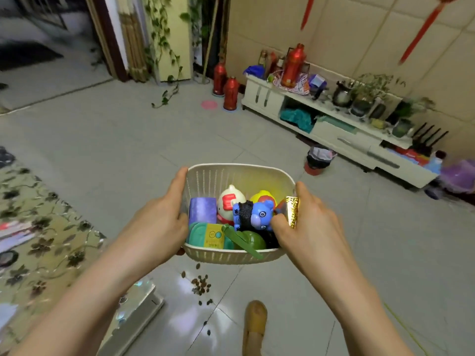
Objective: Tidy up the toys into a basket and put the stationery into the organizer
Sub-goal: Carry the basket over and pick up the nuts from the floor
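Observation:
I hold a cream plastic basket (239,173) in the air over the tiled floor. My left hand (164,214) grips its left wall. My right hand (305,222) grips its right wall, with a small gold foil piece (292,210) pressed under the thumb. Inside lie several toys: a blue pig figure (259,214), a white and red round figure (227,201), a yellow ball toy (262,196), a purple block (202,209), a teal case (208,236) and a green toy (246,240) whose strap hangs over the near rim.
A table with a floral cloth (38,227) is at the left. A low white cabinet (334,129) with plants and a red flask runs along the right wall, a small bin (318,158) before it. Dark crumbs (200,283) dot the floor; my shoe (254,322) is below.

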`<state>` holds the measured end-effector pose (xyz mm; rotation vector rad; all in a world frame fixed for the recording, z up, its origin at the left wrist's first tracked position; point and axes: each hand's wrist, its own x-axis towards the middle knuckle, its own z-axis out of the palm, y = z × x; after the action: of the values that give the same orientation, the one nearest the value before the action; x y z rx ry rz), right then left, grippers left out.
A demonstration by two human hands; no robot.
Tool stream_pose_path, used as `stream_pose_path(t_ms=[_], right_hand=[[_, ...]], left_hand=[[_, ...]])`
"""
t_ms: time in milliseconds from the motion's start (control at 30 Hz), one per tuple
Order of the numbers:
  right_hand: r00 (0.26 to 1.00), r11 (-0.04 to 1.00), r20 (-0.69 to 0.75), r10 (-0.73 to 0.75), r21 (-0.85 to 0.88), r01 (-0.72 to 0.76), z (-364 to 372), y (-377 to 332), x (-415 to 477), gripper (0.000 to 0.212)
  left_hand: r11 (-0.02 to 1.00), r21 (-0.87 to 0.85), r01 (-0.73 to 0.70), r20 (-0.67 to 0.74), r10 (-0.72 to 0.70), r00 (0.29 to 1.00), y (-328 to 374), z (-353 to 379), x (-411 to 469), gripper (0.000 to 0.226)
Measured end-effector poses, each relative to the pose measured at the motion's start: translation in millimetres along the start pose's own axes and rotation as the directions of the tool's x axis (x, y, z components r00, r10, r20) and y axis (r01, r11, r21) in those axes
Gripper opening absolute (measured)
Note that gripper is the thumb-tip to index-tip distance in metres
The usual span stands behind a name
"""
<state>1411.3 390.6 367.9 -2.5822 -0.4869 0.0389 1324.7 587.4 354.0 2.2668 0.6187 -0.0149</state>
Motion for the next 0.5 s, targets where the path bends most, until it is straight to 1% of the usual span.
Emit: stream_pose_path(t_ms=[33, 67, 100, 133, 167, 300, 367, 400, 467, 500], right_hand=[[0.997, 0.998, 0.052, -0.065, 0.023, 0.064, 6.5, 13.5, 33.7, 0.053], [0.988, 0.991, 0.077, -0.131, 0.026, 0.129, 10.0, 21.7, 55.5, 0.046], [0.982, 0.987, 0.099, -0.159, 0.028, 0.157, 10.7, 24.2, 73.7, 0.039], [0.974, 0.981, 0.122, -0.192, 0.037, 0.189, 10.8, 27.0, 90.8, 0.035], [0.952, 0.966, 0.163, -0.259, 0.057, 0.253, 12.6, 31.2, 119.7, 0.034], [0.872, 0.907, 0.255, -0.418, 0.065, 0.416, 12.3, 37.3, 163.7, 0.039], [0.822, 0.868, 0.289, -0.491, 0.087, 0.489, 9.8, 41.0, 174.3, 0.048], [0.802, 0.856, 0.307, -0.512, 0.105, 0.506, 11.0, 42.8, 177.3, 0.051], [0.741, 0.812, 0.342, -0.578, 0.150, 0.564, 18.9, 47.6, 176.9, 0.057], [0.725, 0.800, 0.348, -0.594, 0.164, 0.577, 21.3, 49.0, 175.9, 0.060]], left_hand=[[0.999, -0.001, 0.053, -0.091, -0.052, 0.994, 5.4, 11.9, 17.2, 0.074], [0.994, 0.026, 0.106, -0.134, -0.102, 0.986, 10.7, 19.1, 25.4, 0.074], [0.988, 0.029, 0.152, -0.154, -0.145, 0.977, 16.1, 25.3, 32.0, 0.075], [0.978, 0.035, 0.204, -0.193, -0.194, 0.962, 19.4, 33.3, 37.3, 0.075], [0.963, 0.016, 0.268, -0.256, -0.255, 0.933, 26.2, 39.8, 51.2, 0.076], [0.922, -0.096, 0.376, -0.354, -0.385, 0.853, 44.3, 57.6, 57.8, 0.078], [0.900, -0.135, 0.414, -0.404, -0.431, 0.807, 56.0, 67.5, 52.3, 0.078], [0.896, -0.149, 0.419, -0.429, -0.440, 0.789, 59.2, 73.4, 49.8, 0.078], [0.869, -0.194, 0.455, -0.485, -0.488, 0.726, 64.5, 90.2, 36.6, 0.077], [0.860, -0.207, 0.466, -0.502, -0.502, 0.704, 65.1, 95.3, 31.8, 0.078]])
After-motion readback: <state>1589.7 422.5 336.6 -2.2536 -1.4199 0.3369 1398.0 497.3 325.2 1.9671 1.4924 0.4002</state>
